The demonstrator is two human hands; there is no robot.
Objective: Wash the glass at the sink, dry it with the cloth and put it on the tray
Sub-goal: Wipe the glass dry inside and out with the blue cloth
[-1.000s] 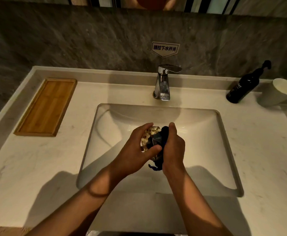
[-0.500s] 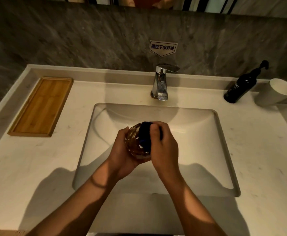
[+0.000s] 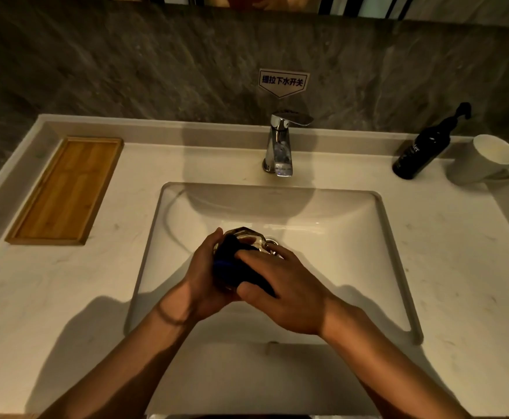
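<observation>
Over the white sink basin (image 3: 352,237) my left hand (image 3: 201,282) grips a faceted clear glass (image 3: 251,237) from the left side. My right hand (image 3: 286,285) presses a dark blue cloth (image 3: 232,267) against the glass, covering most of it; only the far rim of the glass shows. The bamboo tray (image 3: 66,189) lies on the counter at the far left with nothing on it.
A chrome faucet (image 3: 280,146) stands behind the basin with no water running. A dark pump bottle (image 3: 422,149) and a white mug (image 3: 482,160) stand at the back right. A stone wall with a small sign rises behind the counter.
The glass has been turned in my hands and the cloth has shifted around it. My right hand now lies flatter over the cloth, further right.
</observation>
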